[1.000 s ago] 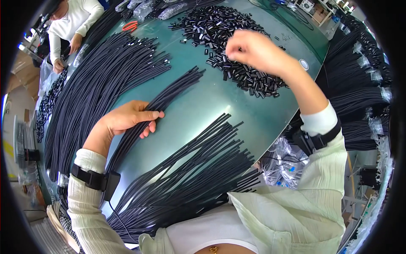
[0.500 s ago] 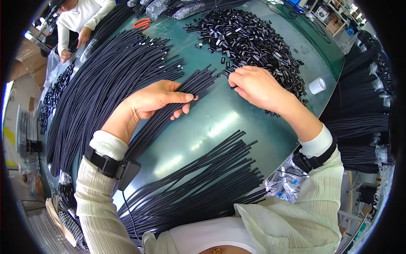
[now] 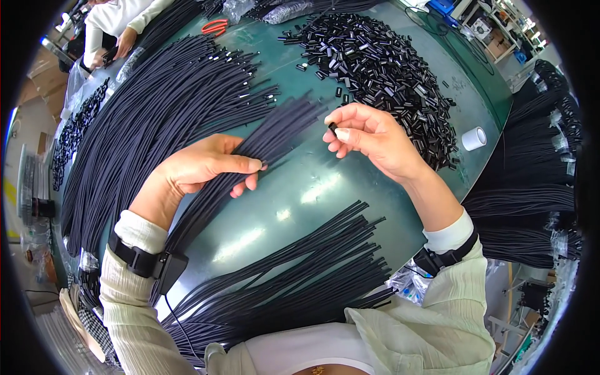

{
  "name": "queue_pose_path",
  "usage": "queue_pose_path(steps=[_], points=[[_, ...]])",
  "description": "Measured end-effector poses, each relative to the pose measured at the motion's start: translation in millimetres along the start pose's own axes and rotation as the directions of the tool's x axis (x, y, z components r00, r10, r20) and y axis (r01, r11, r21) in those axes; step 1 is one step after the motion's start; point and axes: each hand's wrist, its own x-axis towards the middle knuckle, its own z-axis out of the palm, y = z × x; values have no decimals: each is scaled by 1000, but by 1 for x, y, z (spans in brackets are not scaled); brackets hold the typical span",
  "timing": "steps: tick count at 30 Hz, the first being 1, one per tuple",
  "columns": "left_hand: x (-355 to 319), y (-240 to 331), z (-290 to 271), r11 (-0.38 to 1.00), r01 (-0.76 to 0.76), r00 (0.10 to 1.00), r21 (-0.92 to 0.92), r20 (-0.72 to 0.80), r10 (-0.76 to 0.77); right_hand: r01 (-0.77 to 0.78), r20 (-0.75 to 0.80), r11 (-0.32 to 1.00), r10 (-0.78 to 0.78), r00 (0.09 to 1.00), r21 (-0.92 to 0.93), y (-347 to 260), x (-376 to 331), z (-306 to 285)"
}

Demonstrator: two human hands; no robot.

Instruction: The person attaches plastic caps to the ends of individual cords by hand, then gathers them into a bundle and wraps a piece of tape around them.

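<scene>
A bundle of thin black cables [image 3: 275, 134] lies gripped in my left hand [image 3: 209, 164], its far ends fanned out and blurred by motion. My right hand [image 3: 378, 137] pinches a small black sleeve [image 3: 332, 127] between thumb and fingertips, just right of the cable ends and apart from them. Behind my right hand spreads a large pile of short black sleeves [image 3: 381, 62]. To the left of my left hand lies a thick spread of black cables [image 3: 144, 106]. Nearer my body, another group of black cables [image 3: 300, 269] rests on the green table [image 3: 350, 187].
A white roll [image 3: 474, 139] stands at the table's right side. Orange-handled pliers [image 3: 214, 27] lie at the back. More black cables [image 3: 519, 200] hang beyond the right edge. A co-worker [image 3: 115, 28] handles something dark at the far left.
My right hand has lifted from the edge of the pile and turned, with a sleeve now showing in its fingertips. My left hand has shifted left and slightly nearer with the cable bundle.
</scene>
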Motion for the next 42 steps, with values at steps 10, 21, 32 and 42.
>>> queue_pose_path(steps=[10, 21, 32, 42], points=[[-3, -1, 38, 980, -192, 947, -54, -272, 170, 13, -79, 1000, -12, 997, 9, 7, -20, 21], [-8, -3, 65, 953, -304, 868, -5, -414, 275, -9, -126, 907, 68, 990, 422, 10, -22, 39], [-8, -8, 75, 926, -334, 807, 176, -455, 377, -19, -112, 912, 71, 991, 411, 11, -29, 41], [-15, -1, 76, 949, -302, 866, 93, -390, 314, 48, -26, 991, -46, 999, 123, -1, -28, 31]])
